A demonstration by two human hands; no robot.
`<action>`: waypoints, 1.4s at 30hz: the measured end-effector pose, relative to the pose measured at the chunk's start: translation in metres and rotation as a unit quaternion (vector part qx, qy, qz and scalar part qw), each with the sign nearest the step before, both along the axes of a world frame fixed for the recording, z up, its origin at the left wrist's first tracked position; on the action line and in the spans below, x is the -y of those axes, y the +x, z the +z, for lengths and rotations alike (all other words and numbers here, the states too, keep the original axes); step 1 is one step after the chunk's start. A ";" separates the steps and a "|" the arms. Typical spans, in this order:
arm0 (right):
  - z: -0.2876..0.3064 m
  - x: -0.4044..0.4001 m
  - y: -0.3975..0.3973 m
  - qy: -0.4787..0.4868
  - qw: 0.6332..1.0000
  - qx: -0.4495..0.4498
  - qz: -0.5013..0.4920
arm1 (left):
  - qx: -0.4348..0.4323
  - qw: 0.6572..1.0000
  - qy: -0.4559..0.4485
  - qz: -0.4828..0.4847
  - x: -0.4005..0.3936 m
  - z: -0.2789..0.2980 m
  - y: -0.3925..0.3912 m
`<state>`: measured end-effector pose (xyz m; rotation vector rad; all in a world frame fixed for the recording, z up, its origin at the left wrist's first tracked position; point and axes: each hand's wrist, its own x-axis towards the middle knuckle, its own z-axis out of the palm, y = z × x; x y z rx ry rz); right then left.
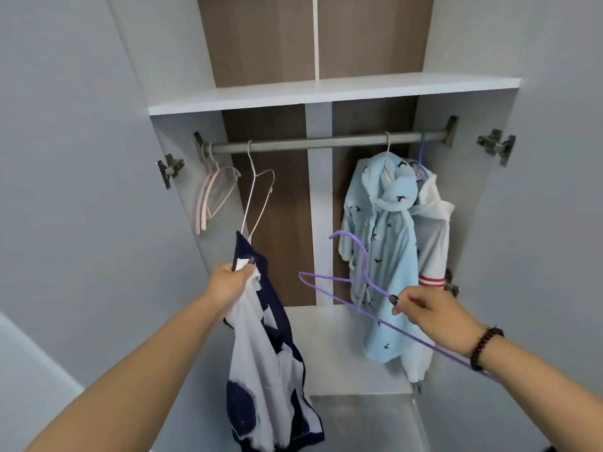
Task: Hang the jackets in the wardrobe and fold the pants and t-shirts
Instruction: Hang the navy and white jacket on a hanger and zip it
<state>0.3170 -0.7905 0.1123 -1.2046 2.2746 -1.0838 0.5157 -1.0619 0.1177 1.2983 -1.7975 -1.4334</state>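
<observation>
The navy-and-white jacket (270,363) hung from the left hand (230,283), whose fingers were curled tight round a bunch of its collar; nearly all the cloth trailed below that grip, with only a navy corner poking up above the knuckles. Right of that grip and level with it, the right hand (435,316) pinched the purple hanger (355,288) between thumb and fingers on its lower bar, the hook rising up and to the left of the pinch, one end of the bar running back under the wrist past a dark bead bracelet (483,347). Jacket and hanger were apart. Above the left grip a white wire hanger (257,197) hung bare from the rail (323,141), two pink hangers (212,194) further left. Above the right grip a light blue jacket (381,249) and a white jacket (432,236) hung on the same rail, under the wardrobe shelf (326,93).
</observation>
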 end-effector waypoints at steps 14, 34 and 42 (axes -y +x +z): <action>0.017 -0.074 0.005 0.042 0.990 0.010 0.131 | 0.037 0.995 -0.083 -0.030 -0.108 0.016 -0.004; -0.055 -0.092 0.014 -0.016 0.976 0.163 0.140 | -0.146 0.988 -0.018 -0.038 -0.261 0.050 -0.025; -0.050 -0.074 0.002 -0.111 0.978 0.161 0.071 | -0.179 0.979 0.074 0.067 -0.248 0.005 -0.001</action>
